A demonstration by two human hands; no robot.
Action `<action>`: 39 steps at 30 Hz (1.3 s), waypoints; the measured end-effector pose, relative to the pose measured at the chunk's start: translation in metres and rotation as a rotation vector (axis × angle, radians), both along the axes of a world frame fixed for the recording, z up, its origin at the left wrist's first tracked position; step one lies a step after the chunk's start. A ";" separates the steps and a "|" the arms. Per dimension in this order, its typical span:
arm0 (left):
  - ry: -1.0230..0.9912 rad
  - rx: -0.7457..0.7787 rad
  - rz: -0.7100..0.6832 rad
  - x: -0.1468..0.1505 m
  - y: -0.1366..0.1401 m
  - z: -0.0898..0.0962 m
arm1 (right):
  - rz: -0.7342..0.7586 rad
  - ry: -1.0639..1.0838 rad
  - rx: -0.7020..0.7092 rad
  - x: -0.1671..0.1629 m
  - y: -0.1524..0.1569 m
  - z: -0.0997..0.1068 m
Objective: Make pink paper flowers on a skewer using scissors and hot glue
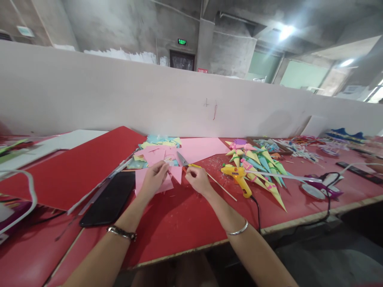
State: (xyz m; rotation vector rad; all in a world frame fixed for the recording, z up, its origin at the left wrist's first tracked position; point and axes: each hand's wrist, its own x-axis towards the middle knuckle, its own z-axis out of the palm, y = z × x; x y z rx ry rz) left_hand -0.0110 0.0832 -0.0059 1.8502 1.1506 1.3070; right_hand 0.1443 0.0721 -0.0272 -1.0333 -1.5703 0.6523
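My left hand [157, 175] is closed in a pinch on a small pink paper piece [176, 173] above the table. Close by on the right, my right hand [197, 179] has its fingers curled together. Its fingertips are near the paper's right edge; what they hold, if anything, is hidden. Beneath my left hand lies a larger pink paper sheet [143, 181]. Scissors [182, 159] lie just beyond the hands, blades pointing away, handle partly hidden. A thin wooden stick [223, 186] slants across the table beside my right hand.
A yellow glue gun [239, 175] rests at right by a pile of decorated paper cones [263, 163]. At left are a black phone [110, 199] and a large red board [80, 167]. Paper scraps [158, 143] and pink sheets [203, 148] lie behind, before a white partition [134, 95].
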 end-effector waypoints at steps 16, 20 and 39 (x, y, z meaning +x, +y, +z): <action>0.011 -0.030 -0.033 -0.003 0.002 -0.006 | 0.254 0.225 -0.174 -0.010 0.001 -0.005; 0.037 -0.043 -0.009 -0.003 0.000 -0.005 | 0.314 0.284 -0.255 -0.015 -0.001 -0.006; 0.510 -0.012 -0.155 0.002 -0.008 -0.013 | 0.247 0.491 -0.306 -0.016 0.003 -0.013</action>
